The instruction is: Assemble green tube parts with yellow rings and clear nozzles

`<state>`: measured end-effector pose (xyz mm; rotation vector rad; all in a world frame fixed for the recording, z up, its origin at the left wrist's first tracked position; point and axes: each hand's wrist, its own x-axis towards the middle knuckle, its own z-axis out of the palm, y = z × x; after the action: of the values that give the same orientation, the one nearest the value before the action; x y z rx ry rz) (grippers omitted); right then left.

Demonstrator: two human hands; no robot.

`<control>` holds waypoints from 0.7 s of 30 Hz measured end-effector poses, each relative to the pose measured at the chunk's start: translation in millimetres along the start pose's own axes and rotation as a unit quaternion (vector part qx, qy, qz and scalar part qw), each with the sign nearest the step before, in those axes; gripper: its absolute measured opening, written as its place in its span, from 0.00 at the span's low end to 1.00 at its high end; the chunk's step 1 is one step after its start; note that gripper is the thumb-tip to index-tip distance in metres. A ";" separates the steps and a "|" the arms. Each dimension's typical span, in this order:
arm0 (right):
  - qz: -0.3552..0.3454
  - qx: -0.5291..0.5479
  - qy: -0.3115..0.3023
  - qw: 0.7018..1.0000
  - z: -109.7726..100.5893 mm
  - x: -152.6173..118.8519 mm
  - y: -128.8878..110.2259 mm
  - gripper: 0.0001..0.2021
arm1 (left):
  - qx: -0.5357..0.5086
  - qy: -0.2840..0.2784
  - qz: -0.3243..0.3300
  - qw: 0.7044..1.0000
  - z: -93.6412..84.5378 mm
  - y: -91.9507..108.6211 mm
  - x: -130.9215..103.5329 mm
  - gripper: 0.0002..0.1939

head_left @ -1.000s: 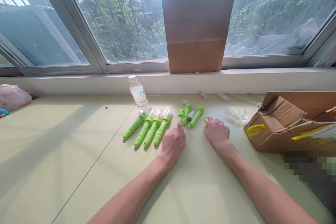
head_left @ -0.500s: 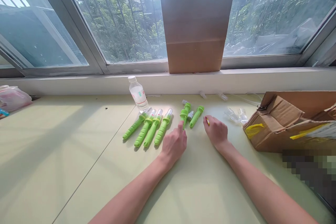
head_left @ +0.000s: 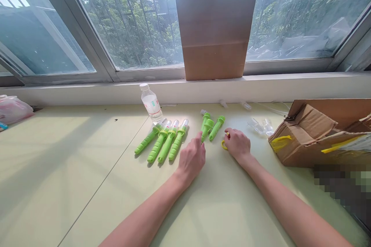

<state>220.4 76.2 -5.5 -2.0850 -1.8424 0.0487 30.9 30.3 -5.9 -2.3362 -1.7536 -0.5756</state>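
My left hand (head_left: 192, 156) is closed around the lower end of a green plastic handle (head_left: 207, 126), whose ribbed collar points up and away from me. Right behind it lie another green handle with a small pale tip (head_left: 205, 115) and a plain green handle (head_left: 216, 128). To the left, several green handles with clear caps (head_left: 177, 140) lie side by side, slanted. My right hand (head_left: 237, 144) rests low over the table with curled fingers. A thin yellow ring (head_left: 223, 145) shows at its fingertips, partly hidden by the hand.
A clear water bottle (head_left: 151, 105) stands behind the capped handles. Loose clear plastic caps (head_left: 256, 126) lie beside an open cardboard box (head_left: 307, 150) on the right. A pinkish plastic bag (head_left: 14, 109) sits at far left. Windows and a sill close off the back.
The green handle in my left hand has tilted, its collar swinging slightly right. More of the yellow ring now shows at my right hand's fingertips. The view has shifted slightly.
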 end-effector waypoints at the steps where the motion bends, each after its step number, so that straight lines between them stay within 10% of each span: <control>1: 0.000 -0.001 -0.003 1.000 -0.5 -0.1 -0.2 0.14 | -0.003 0.018 0.005 1.000 1.1 -0.6 -0.2 0.22; 11: 0.011 -0.003 -0.010 1.000 -1.1 0.1 0.3 0.16 | 0.022 0.108 0.066 0.992 9.0 -3.4 -2.0 0.20; 21: -0.091 0.144 0.174 0.970 6.5 -4.3 1.5 0.19 | 0.008 0.106 -0.005 0.994 6.0 -0.9 -2.0 0.22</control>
<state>219.5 73.4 -13.0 -1.6054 -1.6882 -0.0848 30.8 31.0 -12.3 -2.1664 -1.6679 -0.7758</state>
